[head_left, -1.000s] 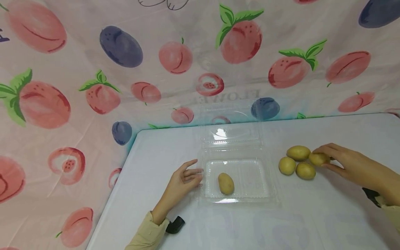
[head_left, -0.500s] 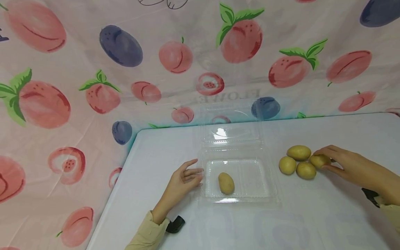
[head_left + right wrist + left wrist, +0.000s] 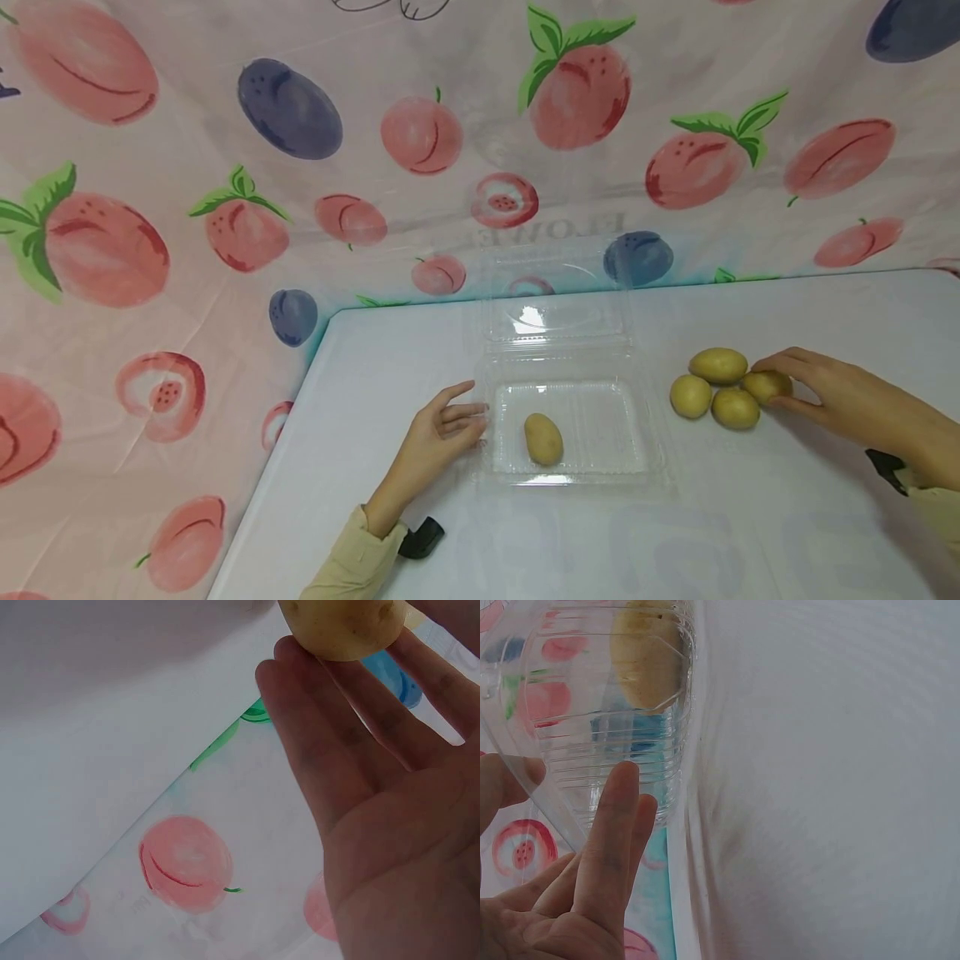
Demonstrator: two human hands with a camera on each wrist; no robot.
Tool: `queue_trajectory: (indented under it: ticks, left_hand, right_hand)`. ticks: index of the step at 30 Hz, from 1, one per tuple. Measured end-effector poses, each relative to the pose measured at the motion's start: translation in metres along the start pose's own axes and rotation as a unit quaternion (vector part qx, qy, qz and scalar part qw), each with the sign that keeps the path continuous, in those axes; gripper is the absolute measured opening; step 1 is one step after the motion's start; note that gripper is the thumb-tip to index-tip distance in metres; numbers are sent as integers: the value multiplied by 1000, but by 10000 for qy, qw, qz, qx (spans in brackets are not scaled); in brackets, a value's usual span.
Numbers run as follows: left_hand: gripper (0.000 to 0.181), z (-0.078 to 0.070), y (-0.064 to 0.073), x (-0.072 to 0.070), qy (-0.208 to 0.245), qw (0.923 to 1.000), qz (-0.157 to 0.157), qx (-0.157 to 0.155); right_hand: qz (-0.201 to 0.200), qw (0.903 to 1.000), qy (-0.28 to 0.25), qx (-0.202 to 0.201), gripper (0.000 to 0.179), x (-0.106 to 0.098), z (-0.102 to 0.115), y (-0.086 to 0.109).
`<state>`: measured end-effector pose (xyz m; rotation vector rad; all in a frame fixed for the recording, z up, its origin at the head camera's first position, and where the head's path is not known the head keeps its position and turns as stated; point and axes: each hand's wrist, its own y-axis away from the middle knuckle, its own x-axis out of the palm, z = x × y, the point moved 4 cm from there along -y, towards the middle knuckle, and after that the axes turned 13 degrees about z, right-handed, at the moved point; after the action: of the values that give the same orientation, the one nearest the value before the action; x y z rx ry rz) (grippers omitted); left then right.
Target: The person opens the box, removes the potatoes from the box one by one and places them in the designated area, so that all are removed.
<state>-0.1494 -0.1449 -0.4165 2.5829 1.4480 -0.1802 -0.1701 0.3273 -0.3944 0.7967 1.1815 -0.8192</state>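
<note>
In the head view, an open clear plastic clamshell box (image 3: 600,433) stands on the white table with one potato (image 3: 543,439) inside. My left hand (image 3: 431,446) is at the box's left edge. Its fingers are extended and the fingertips touch the clear side, as the left wrist view also shows. On the right, my right hand (image 3: 840,400) holds a potato (image 3: 767,387) between thumb and fingers. That potato sits right beside a cluster of three others: an oblong one (image 3: 717,366), a rounder one (image 3: 690,396) and one in front (image 3: 736,408). The right wrist view shows only part of the held potato (image 3: 345,626).
The box's clear lid (image 3: 558,304) is raised at the back, near the fruit-print cloth (image 3: 450,67) behind and left of the table (image 3: 787,533). A dark wrist strap piece (image 3: 422,539) hangs below the left sleeve (image 3: 356,558).
Hardly anything differs. My right hand and its potato shift very slightly; the left hand stays at the box edge, and the box and the other potatoes keep their places.
</note>
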Motion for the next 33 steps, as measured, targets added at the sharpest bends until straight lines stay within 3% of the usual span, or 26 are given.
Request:
queue_trajectory:
  ticks: [23, 30, 33]
  left_hand:
    - [64, -2, 0, 1, -3, 10000, -46, -48]
    - [65, -1, 0, 1, 17, 10000, -32, -40]
    - [64, -1, 0, 1, 31, 10000, -56, -52]
  right_hand:
    - [-543, 9974, 259, -387, 38, -14, 18, -3]
    - [-904, 9905, 432, -939, 48, -17, 28, -5]
    - [-959, 9892, 469, -1002, 48, -19, 32, -6]
